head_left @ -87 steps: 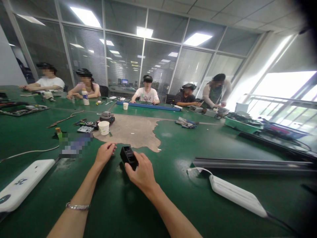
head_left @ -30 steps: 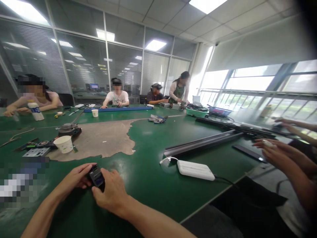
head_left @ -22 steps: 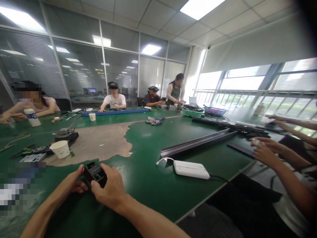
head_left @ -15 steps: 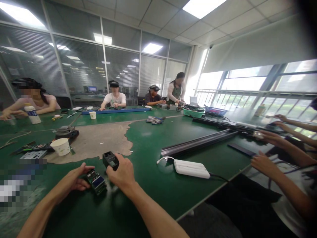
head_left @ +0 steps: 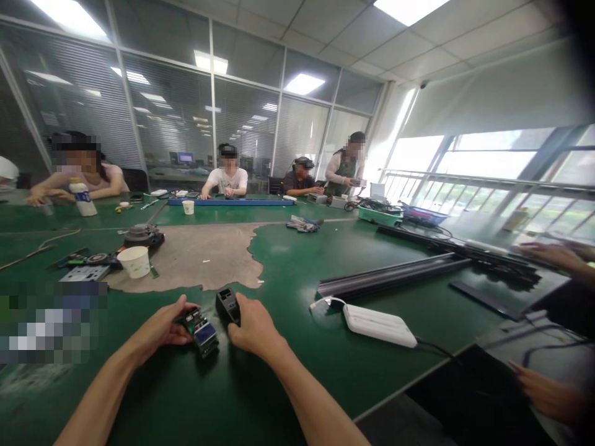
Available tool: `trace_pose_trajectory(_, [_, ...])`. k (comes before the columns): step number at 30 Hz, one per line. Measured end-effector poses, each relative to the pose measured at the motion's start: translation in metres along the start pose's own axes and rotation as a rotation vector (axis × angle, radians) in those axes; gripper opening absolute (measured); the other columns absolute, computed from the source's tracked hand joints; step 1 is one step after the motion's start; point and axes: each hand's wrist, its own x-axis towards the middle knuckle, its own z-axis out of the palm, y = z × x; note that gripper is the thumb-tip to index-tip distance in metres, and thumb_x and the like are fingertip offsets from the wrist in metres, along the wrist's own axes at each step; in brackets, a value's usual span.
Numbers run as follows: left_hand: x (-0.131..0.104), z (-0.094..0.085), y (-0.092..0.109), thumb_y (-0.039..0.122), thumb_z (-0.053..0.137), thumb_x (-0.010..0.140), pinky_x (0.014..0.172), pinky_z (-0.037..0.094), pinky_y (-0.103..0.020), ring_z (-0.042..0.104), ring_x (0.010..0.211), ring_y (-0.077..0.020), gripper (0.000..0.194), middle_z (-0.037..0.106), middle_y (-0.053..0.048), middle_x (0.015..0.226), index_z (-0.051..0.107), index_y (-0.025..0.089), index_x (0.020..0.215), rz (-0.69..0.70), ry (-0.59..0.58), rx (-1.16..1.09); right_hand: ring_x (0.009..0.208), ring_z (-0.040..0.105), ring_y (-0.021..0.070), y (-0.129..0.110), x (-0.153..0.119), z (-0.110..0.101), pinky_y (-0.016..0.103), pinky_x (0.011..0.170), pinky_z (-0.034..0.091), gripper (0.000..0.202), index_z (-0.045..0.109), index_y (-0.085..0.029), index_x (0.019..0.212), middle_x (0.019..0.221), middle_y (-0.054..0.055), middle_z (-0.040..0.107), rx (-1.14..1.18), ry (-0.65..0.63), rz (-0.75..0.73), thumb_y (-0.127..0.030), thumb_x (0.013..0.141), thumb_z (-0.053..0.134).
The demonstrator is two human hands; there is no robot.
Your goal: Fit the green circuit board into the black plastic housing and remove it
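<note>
My left hand (head_left: 171, 325) holds a green circuit board (head_left: 202, 334) by its upper left side, and a small blue-grey display shows on the board's face. Just to the right, my right hand (head_left: 253, 322) grips a black plastic housing (head_left: 227, 306) with openings at its top end. Board and housing are apart, both held a little above the green table (head_left: 288, 384). The fingertips of my right hand are partly hidden behind the housing.
A white power bank (head_left: 379, 323) with cables lies to the right, near black rails (head_left: 385, 275). At left are a paper cup (head_left: 134, 262), a metal bracket (head_left: 86, 274) and loose parts. People sit across the table; another person's hand (head_left: 548, 390) shows at lower right.
The view has turned left, so most things appear further right. Both hands still hold the board and the housing. At right, the neighbouring person's hands have changed position.
</note>
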Motion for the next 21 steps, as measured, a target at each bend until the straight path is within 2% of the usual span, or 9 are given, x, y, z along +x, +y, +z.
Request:
trace_pose_trajectory(2, [0.002,-0.001,0.0,0.061,0.052,0.08,0.063,0.056,-0.032,0.065,0.065,-0.0182,0.063,0.067,-0.013,0.094,0.056,0.014,0.121,0.001,-0.015,-0.019,0.08,0.06,0.021,-0.006,0.002,-0.005,0.03,0.074,0.044,0.033,0.059,-0.018,0.103,0.086,0.005,0.065,0.092,0.061,-0.004,-0.023,0.071,0.057])
trace_pose_trajectory(4, [0.0,-0.002,0.001,0.06,0.054,0.079,0.065,0.055,-0.033,0.065,0.065,-0.0175,0.061,0.066,-0.013,0.097,0.057,0.013,0.118,0.018,-0.043,-0.038,0.083,0.06,0.0178,-0.016,0.003,-0.009,0.027,0.076,0.044,0.034,0.058,-0.021,0.111,0.094,0.003,0.066,0.223,0.132,-0.043,-0.025,0.077,0.054])
trace_pose_trajectory(7, [-0.004,-0.002,0.001,0.061,0.053,0.08,0.067,0.054,-0.033,0.064,0.066,-0.0169,0.06,0.066,-0.011,0.087,0.057,0.012,0.114,0.062,-0.064,-0.044,0.082,0.06,0.0158,-0.035,0.001,-0.01,0.024,0.074,0.044,0.036,0.059,-0.022,0.113,0.096,0.001,0.066,0.339,0.105,-0.101,-0.025,0.077,0.055])
trace_pose_trajectory(10, [-0.006,-0.001,-0.002,0.065,0.05,0.079,0.056,0.051,-0.027,0.061,0.058,-0.0155,0.063,0.064,-0.007,0.072,0.057,0.01,0.109,0.101,-0.029,0.018,0.078,0.059,0.0154,-0.05,-0.006,-0.005,0.024,0.073,0.043,0.033,0.062,-0.021,0.108,0.092,0.001,0.067,0.324,0.063,-0.162,-0.021,0.075,0.056])
trace_pose_trajectory(13, [-0.006,-0.001,-0.006,0.069,0.044,0.078,0.043,0.041,-0.022,0.056,0.05,-0.014,0.066,0.059,-0.002,0.062,0.056,0.012,0.108,0.14,0.046,0.093,0.08,0.058,0.017,-0.059,-0.013,0.001,0.027,0.077,0.042,0.032,0.061,-0.02,0.105,0.089,0.002,0.066,0.24,0.091,-0.204,-0.02,0.073,0.056])
trace_pose_trajectory(16, [-0.006,-0.002,-0.004,0.071,0.039,0.079,0.04,0.037,-0.021,0.053,0.045,-0.0139,0.068,0.055,0.001,0.053,0.057,0.012,0.107,0.196,0.105,0.186,0.082,0.055,0.0193,-0.063,-0.015,0.005,0.029,0.078,0.041,0.03,0.059,-0.019,0.101,0.087,0.004,0.064,0.147,0.126,-0.206,-0.022,0.072,0.056])
trace_pose_trajectory(21, [-0.003,-0.009,0.001,0.069,0.032,0.083,0.038,0.03,-0.021,0.041,0.034,-0.0111,0.07,0.048,0.004,0.04,0.062,0.012,0.11,0.362,0.299,0.36,0.085,0.053,0.0206,-0.065,-0.015,0.014,0.03,0.08,0.039,0.03,0.057,-0.018,0.102,0.089,0.005,0.062,0.061,0.13,-0.228,-0.024,0.073,0.055])
